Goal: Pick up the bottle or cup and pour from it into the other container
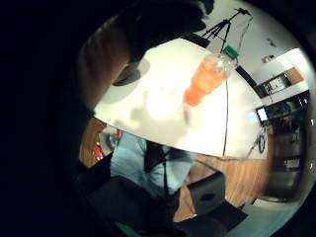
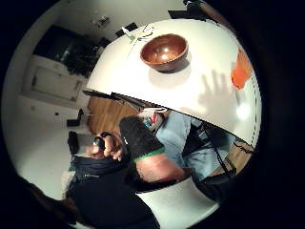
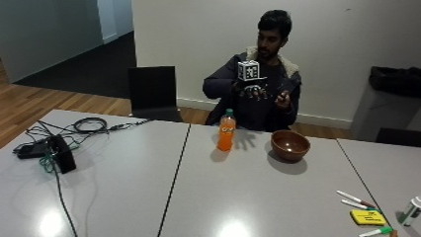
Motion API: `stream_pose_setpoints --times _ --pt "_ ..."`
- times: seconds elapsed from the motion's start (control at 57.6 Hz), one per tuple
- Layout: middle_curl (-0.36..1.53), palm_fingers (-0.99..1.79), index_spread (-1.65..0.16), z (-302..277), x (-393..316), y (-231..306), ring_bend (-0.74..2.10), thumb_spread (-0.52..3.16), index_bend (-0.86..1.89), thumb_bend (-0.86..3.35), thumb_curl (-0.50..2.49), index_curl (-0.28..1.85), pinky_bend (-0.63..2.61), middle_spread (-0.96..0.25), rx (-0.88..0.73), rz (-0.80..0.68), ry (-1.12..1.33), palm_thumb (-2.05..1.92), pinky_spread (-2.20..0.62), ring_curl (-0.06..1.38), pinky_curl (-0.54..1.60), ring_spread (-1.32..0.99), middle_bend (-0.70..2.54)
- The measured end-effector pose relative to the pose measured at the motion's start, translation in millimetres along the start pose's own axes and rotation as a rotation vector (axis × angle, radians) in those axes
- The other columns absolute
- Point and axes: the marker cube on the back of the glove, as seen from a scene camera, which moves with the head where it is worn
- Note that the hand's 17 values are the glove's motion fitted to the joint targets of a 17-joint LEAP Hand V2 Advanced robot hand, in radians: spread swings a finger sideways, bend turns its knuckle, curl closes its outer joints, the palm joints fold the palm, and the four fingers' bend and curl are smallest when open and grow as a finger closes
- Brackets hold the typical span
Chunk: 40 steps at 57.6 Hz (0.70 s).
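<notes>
Orange bottle [image 3: 226, 130] beside brown bowl [image 3: 290, 144]; gloved right hand [image 3: 252, 90] raised above, fingers spread, empty

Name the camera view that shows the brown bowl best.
The right thumb side palm view: the brown bowl sits whole on the white table, rim and glossy inside visible. The outside view shows it smaller, side-on, near the orange bottle. The little finger side palm view shows no clear bowl.
</notes>
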Motion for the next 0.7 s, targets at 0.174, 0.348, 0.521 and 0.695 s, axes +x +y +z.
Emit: stream_pose_setpoints --times 0.174,0.348,0.521,0.695 --pt "0.24 0.36 -0.37 -1.8 40.3 21.5 0.16 0.95 0.26 -0.02 0.25 0.29 0.31 0.15 -0.042 -0.032 -0.019 0.27 0.37 0.09 0.14 0.2 0.31" --pt "0.27 0.35 -0.37 12.8 115.6 -4.1 0.16 0.96 0.24 -0.03 0.29 0.31 0.31 0.15 0.178 0.178 -0.026 0.27 0.38 0.1 0.16 0.2 0.3" --pt "0.29 0.33 -0.37 24.9 170.2 3.2 0.16 0.95 0.21 -0.03 0.31 0.33 0.31 0.15 0.076 0.158 -0.096 0.27 0.39 0.1 0.17 0.21 0.28" --pt "0.3 0.31 -0.34 52.9 213.4 -16.6 0.16 0.92 0.18 -0.03 0.33 0.34 0.34 0.16 0.067 0.097 -0.242 0.31 0.39 0.1 0.2 0.21 0.27"
